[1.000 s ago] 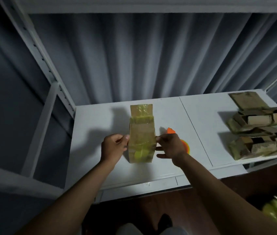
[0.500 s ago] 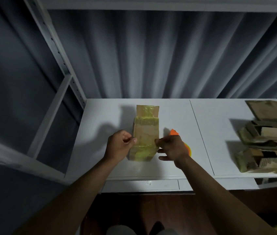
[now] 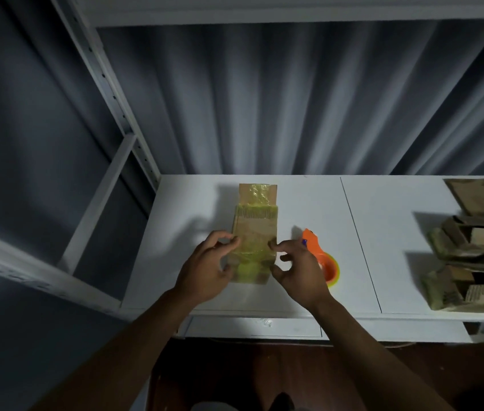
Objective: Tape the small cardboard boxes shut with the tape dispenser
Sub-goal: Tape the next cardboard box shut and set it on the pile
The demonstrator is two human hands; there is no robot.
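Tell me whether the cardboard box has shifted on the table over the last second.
No. The cardboard box keeps the same gap to the orange tape dispenser and the table seam; only the camera view shifted.

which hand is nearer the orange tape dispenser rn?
Right. The right hand sits just beside the orange tape dispenser, partly covering it; the left hand is across the taped brown cardboard box, on its far side.
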